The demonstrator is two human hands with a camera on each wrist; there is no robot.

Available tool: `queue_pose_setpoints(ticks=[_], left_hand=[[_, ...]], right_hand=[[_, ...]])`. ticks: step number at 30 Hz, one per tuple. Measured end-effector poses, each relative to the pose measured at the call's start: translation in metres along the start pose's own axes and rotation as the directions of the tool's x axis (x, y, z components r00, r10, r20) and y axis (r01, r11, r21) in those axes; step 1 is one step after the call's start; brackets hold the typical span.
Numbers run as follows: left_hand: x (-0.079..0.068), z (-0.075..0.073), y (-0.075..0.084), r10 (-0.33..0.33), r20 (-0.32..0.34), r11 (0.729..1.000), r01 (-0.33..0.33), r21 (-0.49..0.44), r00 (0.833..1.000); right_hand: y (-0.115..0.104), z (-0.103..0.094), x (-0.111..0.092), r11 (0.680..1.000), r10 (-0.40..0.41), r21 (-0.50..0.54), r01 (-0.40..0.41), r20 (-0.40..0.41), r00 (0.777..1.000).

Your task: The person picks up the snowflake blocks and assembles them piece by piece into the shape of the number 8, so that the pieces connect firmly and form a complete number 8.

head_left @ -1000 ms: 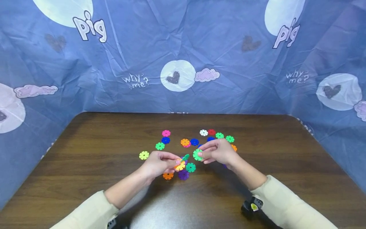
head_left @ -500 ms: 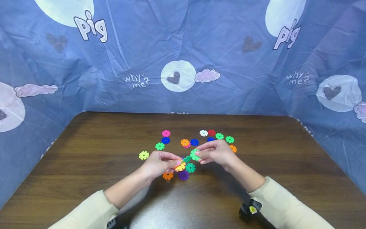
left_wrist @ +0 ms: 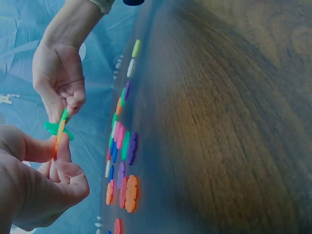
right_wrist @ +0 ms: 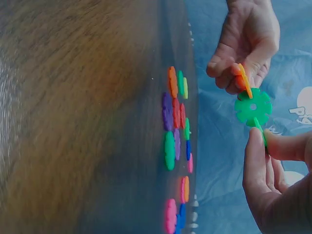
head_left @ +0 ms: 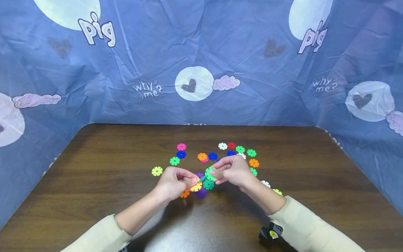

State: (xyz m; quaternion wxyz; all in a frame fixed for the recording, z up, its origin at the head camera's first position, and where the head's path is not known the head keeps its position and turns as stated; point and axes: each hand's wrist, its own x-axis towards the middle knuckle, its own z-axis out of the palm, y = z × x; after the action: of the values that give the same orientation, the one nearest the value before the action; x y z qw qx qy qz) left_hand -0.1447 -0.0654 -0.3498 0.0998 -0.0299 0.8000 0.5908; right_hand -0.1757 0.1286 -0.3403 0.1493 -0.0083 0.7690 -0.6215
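My left hand pinches an orange notched plastic disc between thumb and fingers. A darker green notched disc is slotted into its edge at an angle, as the right wrist view shows. Beside it, my right hand holds a light green notched disc by thumb and fingertips. Its edge is right at a notch of the darker green disc, opposite the orange one. Both hands are raised above the table, and the three discs make a short row between them.
Several loose notched discs lie on the brown table, among them a yellow disc at left, a purple disc under the hands and an orange disc at right. A blue printed cloth hangs behind the table.
My right hand has moved left and slightly down, bringing the light green disc up to the darker green one. The left hand keeps its pinch, almost still.
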Motion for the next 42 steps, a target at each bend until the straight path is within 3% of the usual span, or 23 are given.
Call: queue_pose_setpoints(ticks=[9, 16, 20, 24, 34, 42], left_hand=[[0.001, 0.0, -0.002, -0.01, -0.032, 1.0, 0.01, -0.011, 0.999], [-0.002, -0.003, -0.001, 0.005, -0.026, 1.0, -0.004, 0.028, 1.0], [-0.002, -0.009, 0.0, 0.015, -0.016, 1.0, -0.015, 0.021, 1.0], [-0.001, -0.01, 0.005, 0.013, -0.013, 1.0, -0.014, -0.028, 1.0], [-0.001, -0.001, 0.008, -0.043, -0.012, 0.98, 0.04, -0.195, 0.999], [-0.004, 0.006, -0.002, -0.058, 0.057, 0.986, 0.066, -0.15, 0.997]], right_hand=[[0.003, 0.009, 0.002, 0.995, 0.088, 0.048, -0.087, -0.012, 0.996], [0.004, 0.012, 0.001, 0.994, 0.081, 0.067, -0.081, -0.001, 0.997], [0.005, 0.011, 0.003, 0.988, 0.084, 0.129, -0.086, 0.019, 0.996], [0.001, 0.008, 0.007, 0.977, 0.088, 0.194, -0.093, 0.037, 0.995], [-0.004, 0.0, 0.009, 0.961, 0.118, 0.246, -0.13, 0.066, 0.991], [0.009, -0.003, 0.011, 0.959, 0.179, 0.205, -0.198, 0.108, 0.978]])
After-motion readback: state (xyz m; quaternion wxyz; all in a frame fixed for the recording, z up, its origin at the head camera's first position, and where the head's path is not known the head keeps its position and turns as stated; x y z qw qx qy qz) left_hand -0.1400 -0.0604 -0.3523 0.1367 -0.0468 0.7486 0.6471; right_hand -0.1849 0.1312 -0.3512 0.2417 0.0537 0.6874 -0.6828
